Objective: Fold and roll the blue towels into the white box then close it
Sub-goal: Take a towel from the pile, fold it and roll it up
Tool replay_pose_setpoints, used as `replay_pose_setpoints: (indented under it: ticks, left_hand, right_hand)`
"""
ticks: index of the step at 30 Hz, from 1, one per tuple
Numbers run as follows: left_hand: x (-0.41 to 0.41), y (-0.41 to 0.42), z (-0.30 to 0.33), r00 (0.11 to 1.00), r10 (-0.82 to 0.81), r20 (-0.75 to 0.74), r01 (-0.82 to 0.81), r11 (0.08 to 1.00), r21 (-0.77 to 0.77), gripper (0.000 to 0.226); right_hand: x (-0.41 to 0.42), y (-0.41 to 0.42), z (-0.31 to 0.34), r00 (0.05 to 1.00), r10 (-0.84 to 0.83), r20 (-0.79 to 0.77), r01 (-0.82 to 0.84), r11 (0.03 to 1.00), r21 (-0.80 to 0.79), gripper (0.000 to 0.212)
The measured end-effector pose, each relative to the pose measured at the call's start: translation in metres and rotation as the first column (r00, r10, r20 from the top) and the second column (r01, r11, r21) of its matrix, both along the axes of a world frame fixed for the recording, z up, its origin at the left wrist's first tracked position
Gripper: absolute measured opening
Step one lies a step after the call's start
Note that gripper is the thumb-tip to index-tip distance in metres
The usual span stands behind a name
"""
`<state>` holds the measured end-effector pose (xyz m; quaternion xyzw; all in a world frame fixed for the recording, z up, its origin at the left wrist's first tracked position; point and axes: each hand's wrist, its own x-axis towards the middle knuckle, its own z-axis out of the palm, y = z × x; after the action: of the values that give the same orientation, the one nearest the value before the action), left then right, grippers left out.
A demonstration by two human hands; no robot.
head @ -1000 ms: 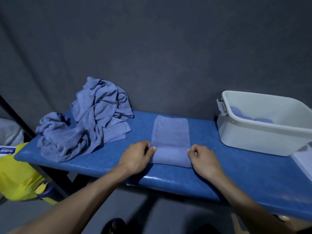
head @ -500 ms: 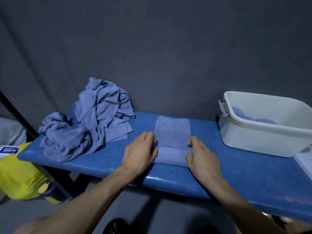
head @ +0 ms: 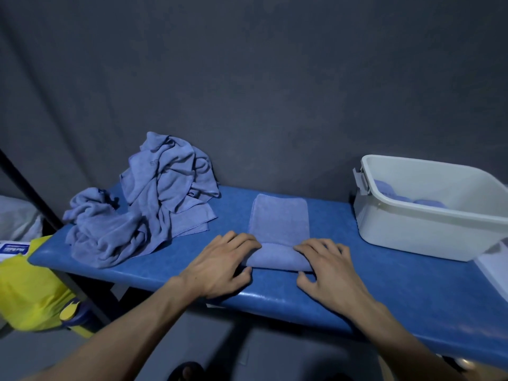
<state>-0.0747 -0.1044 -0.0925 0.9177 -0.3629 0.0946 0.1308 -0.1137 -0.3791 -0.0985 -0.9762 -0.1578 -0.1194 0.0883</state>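
The left hand (head: 220, 264) and right hand (head: 328, 266) lay flat with fingers extended, pressing on either end of the rolled near part of a folded blue towel (head: 279, 229) on the blue counter (head: 384, 287); its flat remainder stretched away between them. A loose towel heap (head: 148, 199) sat left, the white box (head: 428, 213) with rolled towels (head: 406, 198) right

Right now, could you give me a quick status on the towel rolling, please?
Left hand and right hand on half-rolled towel. White box open. Pile waiting.

Towels (head: 279, 218) – soft matt cloth; box (head: 406, 232) – smooth plastic; bench (head: 384, 284) – glossy.
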Motion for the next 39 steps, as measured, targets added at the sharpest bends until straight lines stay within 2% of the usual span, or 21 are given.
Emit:
replay_pose_setpoints:
  ticks: [2,5,9,13,16,20,29,31,33,34,36,37,39]
  left_hand:
    - [0.000,-0.003,0.001,1.000,0.025,0.000,-0.025,1.000,-0.006,0.046]
    - [0.000,-0.006,0.002,0.998,0.048,-0.030,-0.050,0.997,-0.054,0.038]
    - [0.002,-0.004,0.003,0.970,0.037,-0.240,-0.112,0.945,-0.307,0.019]
    - [-0.004,-0.006,0.006,0.900,0.093,-0.426,-0.261,0.897,-0.356,0.032]
    - [-0.006,-0.012,0.005,0.861,0.131,-0.492,-0.340,0.867,-0.364,0.033]
    - [-0.002,-0.018,0.008,0.794,0.226,-0.564,-0.451,0.841,-0.298,0.049]
    - [0.001,-0.034,0.018,0.695,0.467,-0.546,-0.595,0.801,-0.072,0.048]
    - [0.000,-0.038,0.021,0.717,0.558,-0.418,-0.599,0.800,0.042,0.046]
    - [0.001,-0.038,0.024,0.732,0.602,-0.319,-0.612,0.787,0.081,0.040]
    - [0.003,-0.036,0.025,0.744,0.599,-0.296,-0.613,0.789,0.055,0.036]
    - [0.007,-0.030,0.021,0.810,0.526,-0.258,-0.565,0.818,-0.107,0.025]
    - [0.010,-0.027,0.017,0.861,0.460,-0.214,-0.500,0.843,-0.199,0.019]
    - [0.014,-0.024,0.009,0.943,0.327,-0.062,-0.332,0.904,-0.270,0.011]
  right_hand:
    - [0.003,0.001,-0.001,1.000,-0.015,-0.006,0.015,0.998,0.063,0.045]
    - [0.006,-0.002,0.002,0.998,-0.038,-0.046,0.048,0.969,0.240,0.036]
    - [0.009,-0.011,0.012,0.981,0.003,-0.193,0.090,0.878,0.469,0.016]
    - [0.006,-0.015,0.025,0.933,0.045,-0.357,0.188,0.785,0.591,0.011]
    - [0.007,-0.015,0.026,0.905,0.033,-0.425,0.258,0.749,0.610,0.031]
    - [0.012,-0.009,0.025,0.901,-0.046,-0.431,0.320,0.741,0.590,0.040]
    - [0.030,0.004,0.020,0.870,-0.259,-0.420,0.455,0.751,0.479,0.044]
    - [0.031,0.007,0.019,0.863,-0.318,-0.394,0.477,0.771,0.422,0.039]
    - [0.030,0.011,0.019,0.873,-0.375,-0.312,0.471,0.816,0.335,0.026]
    - [0.029,0.013,0.020,0.897,-0.379,-0.227,0.435,0.848,0.303,0.021]
    - [0.027,0.014,0.017,0.951,-0.307,0.043,0.289,0.927,0.238,0.016]
    - [0.027,0.014,0.014,0.957,-0.242,0.161,0.215,0.962,0.168,0.018]
    - [0.029,0.012,0.008,0.949,-0.127,0.290,0.119,0.992,0.043,0.025]
